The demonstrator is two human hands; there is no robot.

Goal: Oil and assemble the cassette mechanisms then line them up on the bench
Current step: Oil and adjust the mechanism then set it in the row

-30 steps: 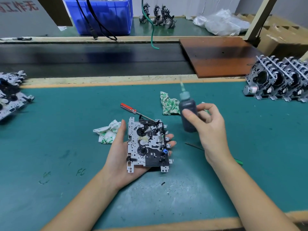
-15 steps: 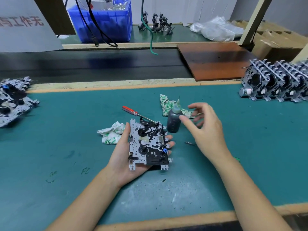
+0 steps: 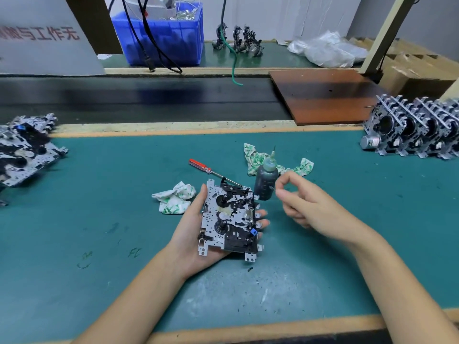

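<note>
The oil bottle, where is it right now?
The oil bottle stands upright on the green mat, in front of a crumpled rag, between the held cassette mechanism and the right hand.

even, soft overhead light fills the scene, bright enough that the teal rubber bench mat (image 3: 99,194) shows only faint shadows beneath the forearms and a pale worn sheen toward 6 o'clock. the glossy black conveyor belt (image 3: 149,100) at 12 o'clock carries a dull bluish reflection. wide-angle distortion bows the edges at 3 and 9 o'clock, and the loosely curled right hand (image 3: 308,207) looks slightly smeared by motion blur.
</note>
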